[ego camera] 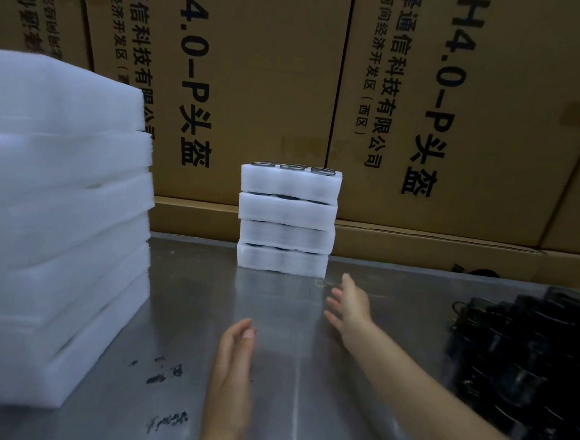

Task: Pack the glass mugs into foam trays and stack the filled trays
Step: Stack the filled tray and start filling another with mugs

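Head view: both hands empty, fingers spread, nothing gripped. Left hand (234, 363) hovers low over the steel table (190, 298), palm turned in; right hand (349, 304) is stretched further out, near the base of the filled stack (287, 219) but not touching it. The stack is four foam trays at the back of the table against the cardboard boxes (257, 80). The top tray (290, 182) shows three glass rims in its pockets; dark slivers between the lower trays suggest they are loaded too, though their contents are mostly hidden. Loose mugs (526, 356) sit in a dark heap at the right edge, blurred, so a count is impossible. Empty foam (55, 220) is piled at left, thick slabs, slightly skewed; can't tell from here whether pockets are cut in them. Handling guess: glass is stiff, smooth and chip-prone, so take each mug by body or handle and don't knock neighbours in the heap. Foam is light, soft and flexes, so a loaded tray should be carried with both hands under or on opposite long sides, kept level, not pinched at one corner. The stack looks roughly square but tall for its footprint; added trays need to land flush or it may lean.
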A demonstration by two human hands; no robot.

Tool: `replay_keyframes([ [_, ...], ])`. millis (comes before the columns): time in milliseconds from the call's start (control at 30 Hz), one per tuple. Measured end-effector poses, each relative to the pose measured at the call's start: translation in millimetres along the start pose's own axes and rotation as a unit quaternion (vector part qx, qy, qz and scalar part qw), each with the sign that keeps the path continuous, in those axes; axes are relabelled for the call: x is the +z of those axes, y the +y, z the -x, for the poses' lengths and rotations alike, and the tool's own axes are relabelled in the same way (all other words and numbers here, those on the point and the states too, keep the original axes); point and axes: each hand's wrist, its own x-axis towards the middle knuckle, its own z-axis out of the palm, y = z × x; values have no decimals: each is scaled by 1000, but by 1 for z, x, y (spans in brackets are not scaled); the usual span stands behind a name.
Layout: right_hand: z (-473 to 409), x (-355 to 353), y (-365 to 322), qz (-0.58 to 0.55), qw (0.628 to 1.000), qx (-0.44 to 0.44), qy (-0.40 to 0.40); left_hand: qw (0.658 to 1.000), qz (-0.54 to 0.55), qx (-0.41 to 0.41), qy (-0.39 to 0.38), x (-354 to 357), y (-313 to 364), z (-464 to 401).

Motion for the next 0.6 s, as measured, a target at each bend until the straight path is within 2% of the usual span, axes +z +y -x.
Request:
replay_keyframes([
  [67,38,-26,19,-29,999,7,-32,1000,1,3,1,0,-1,1],
  [200,103,-74,35,66,989,-119,-55,1000,-22,9,-13,0,-2,1],
  [267,131,-94,40,102,981,-149,-75,999,-33,14,-13,0,-1,2],
  [433,179,-128,48,107,976,-177,-70,998,-33,36,32,-5,8,30],
  [600,214,-145,55,76,978,-179,-80,998,-32,50,13,-24,22,95],
])
